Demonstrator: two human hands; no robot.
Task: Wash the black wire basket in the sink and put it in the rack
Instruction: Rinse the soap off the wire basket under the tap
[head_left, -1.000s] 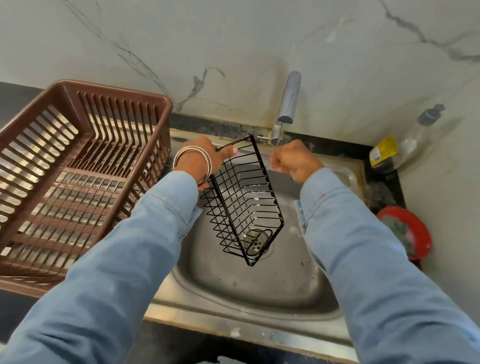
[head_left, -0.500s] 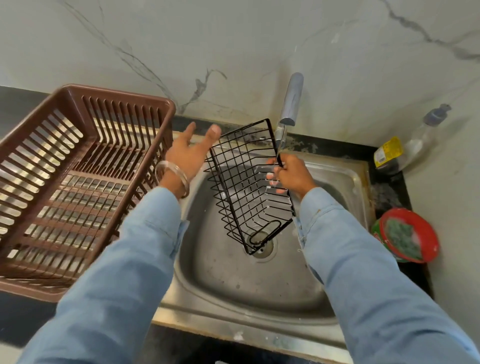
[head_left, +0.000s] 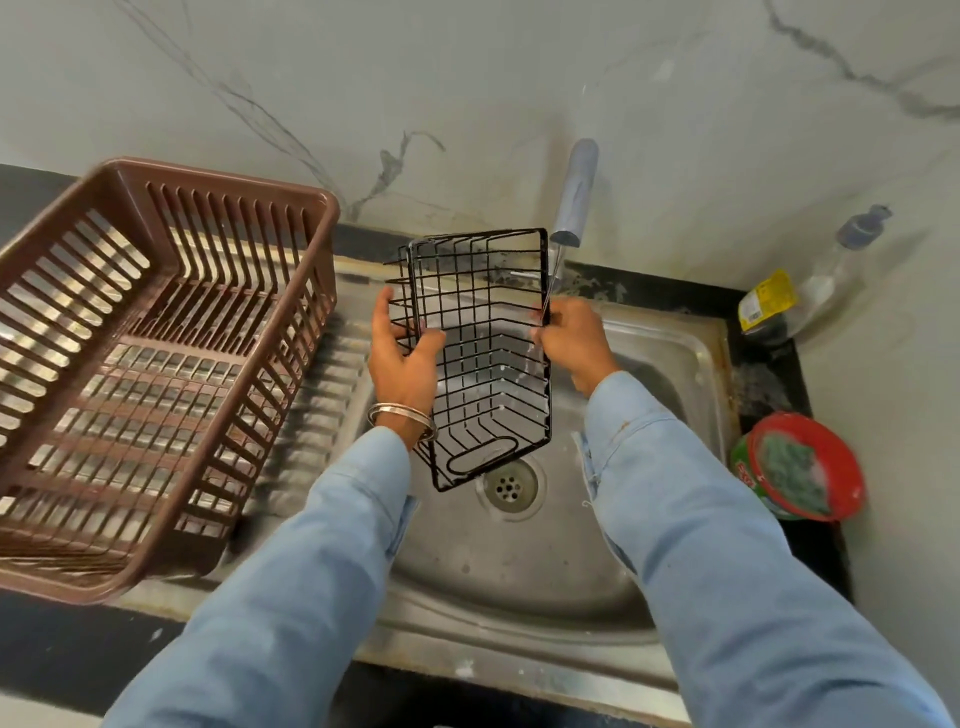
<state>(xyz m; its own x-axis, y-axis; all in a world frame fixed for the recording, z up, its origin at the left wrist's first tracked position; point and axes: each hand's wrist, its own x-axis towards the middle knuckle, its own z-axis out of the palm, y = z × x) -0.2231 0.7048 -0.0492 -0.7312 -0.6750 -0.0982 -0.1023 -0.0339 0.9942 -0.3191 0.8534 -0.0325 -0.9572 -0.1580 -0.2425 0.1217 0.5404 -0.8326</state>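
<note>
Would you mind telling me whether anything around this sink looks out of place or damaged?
Nothing looks damaged or spilled. The clear plastic bottle with a yellow label lies tipped against the wall at the counter's back right corner. The black wire basket, held by both hands over the steel sink, looks intact.

Both arms out fwd in blue sleeves; left hand (head_left: 402, 358) w/ fingers curled, bangle at wrist, right hand (head_left: 571, 338) fisted, each clamping black wire basket (head_left: 483, 364).
</note>
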